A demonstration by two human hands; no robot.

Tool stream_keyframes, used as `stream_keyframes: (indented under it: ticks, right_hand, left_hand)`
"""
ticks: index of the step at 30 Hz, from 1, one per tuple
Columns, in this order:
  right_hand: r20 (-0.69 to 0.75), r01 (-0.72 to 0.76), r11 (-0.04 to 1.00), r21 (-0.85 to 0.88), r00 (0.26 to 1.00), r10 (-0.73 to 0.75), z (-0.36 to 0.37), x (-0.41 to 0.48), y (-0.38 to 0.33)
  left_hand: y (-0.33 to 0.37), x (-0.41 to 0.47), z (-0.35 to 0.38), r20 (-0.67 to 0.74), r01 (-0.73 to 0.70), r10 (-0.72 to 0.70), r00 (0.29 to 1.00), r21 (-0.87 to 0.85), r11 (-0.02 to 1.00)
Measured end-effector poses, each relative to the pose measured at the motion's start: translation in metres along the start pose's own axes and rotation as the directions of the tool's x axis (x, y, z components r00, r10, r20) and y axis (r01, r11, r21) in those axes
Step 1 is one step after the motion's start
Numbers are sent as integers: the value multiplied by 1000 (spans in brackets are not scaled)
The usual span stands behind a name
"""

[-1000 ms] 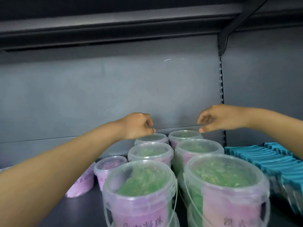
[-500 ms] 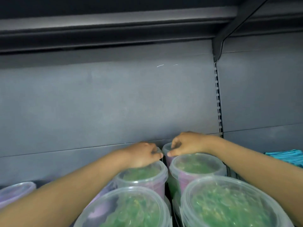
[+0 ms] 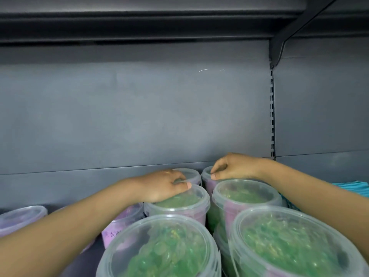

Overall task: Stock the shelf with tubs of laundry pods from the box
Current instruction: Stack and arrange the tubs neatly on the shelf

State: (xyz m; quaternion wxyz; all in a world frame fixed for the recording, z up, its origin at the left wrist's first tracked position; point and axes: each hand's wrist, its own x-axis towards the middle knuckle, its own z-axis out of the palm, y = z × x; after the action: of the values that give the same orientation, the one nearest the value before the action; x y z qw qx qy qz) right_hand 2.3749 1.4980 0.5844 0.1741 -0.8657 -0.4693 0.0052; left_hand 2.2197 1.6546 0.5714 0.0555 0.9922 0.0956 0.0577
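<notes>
Head view, single camera.

Shelf back panel (image 3: pixel 139 116): grey, fills the upper frame. Slotted upright (image 3: pixel 272 116) at 3 o'clock.

Six clear tubs of green pods stand in two files of three, running from 6 o'clock toward centre:
- front-left tub (image 3: pixel 159 248) and front-right tub (image 3: pixel 289 242) stand just beside each other at the bottom edge.
- middle-left tub (image 3: pixel 179 204) and middle-right tub (image 3: pixel 245 196) are directly behind them.
- rear-left tub (image 3: pixel 191 173) and rear-right tub (image 3: pixel 206 177) are near the back panel, and both are mostly hidden by the hands.

Left hand (image 3: pixel 165 186): the arm enters from 8 o'clock. The palm rests on the middle-left tub's lid. The fingers are bent and reach onto the rear-left tub's lid, and the thumb lies along the near rim. Grip or mere contact: cannot tell.

Right hand (image 3: pixel 235 166): the arm enters from 4 o'clock. The hand sits above the rear-right tub with its fingers curled downward and its fingertips (image 3: pixel 213 176) at that tub's rim. Whether anything is pinched: cannot tell.

Two purple tubs (image 3: pixel 22 216) stand at 8 o'clock beside the green files, the nearer one partly behind the left forearm. Teal packs (image 3: pixel 351 186) are at 4 o'clock, past the right forearm.
</notes>
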Motion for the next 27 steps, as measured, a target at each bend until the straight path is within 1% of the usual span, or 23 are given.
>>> stream_keyframes:
  ticks: [2,5,9,13,14,16,17,19,22,25,27]
  right_hand:
    - [-12,6,999,51,1000,-5,2,1,3]
    - [59,-29,991,130,998,22,-4,0,6]
    - [142,-34,990,134,990,15,-11,-3,6]
    - [105,-10,986,168,994,-8,-13,-21,10]
    - [109,11,988,152,994,-28,-11,-28,10]
    - [120,46,997,56,991,-53,-5,-38,9]
    - [108,57,998,2,993,-56,-2,-41,8]
    - [77,65,997,-52,995,-61,-2,-44,6]
    - [63,60,984,-168,997,-50,-8,-47,-5]
    - [53,76,929,-361,997,-61,-21,-57,-26]
    - [15,80,912,-403,997,-81,-32,-71,-44]
  left_hand:
    - [1,-1,1,-3,8,-8,1000,-29,1000]
    - [2,-2,1,-6,17,-18,1000,-48,999]
    - [3,-7,-1,3,32,-32,999,-40,999]
    - [2,-18,-9,3,42,-41,999,-84,996]
    - [1,-21,-10,3,43,-43,999,-93,995]
    - [0,-26,-9,16,53,-52,999,-95,994]
    - [1,-27,-8,22,58,-56,998,-96,994]
    - [4,-30,-5,7,68,-68,998,-109,992]
    - [9,-34,-7,-79,64,-70,994,-80,995]
    - [10,-49,-19,-192,75,-66,979,39,996]
    - [8,-65,-30,-277,109,-69,958,133,985]
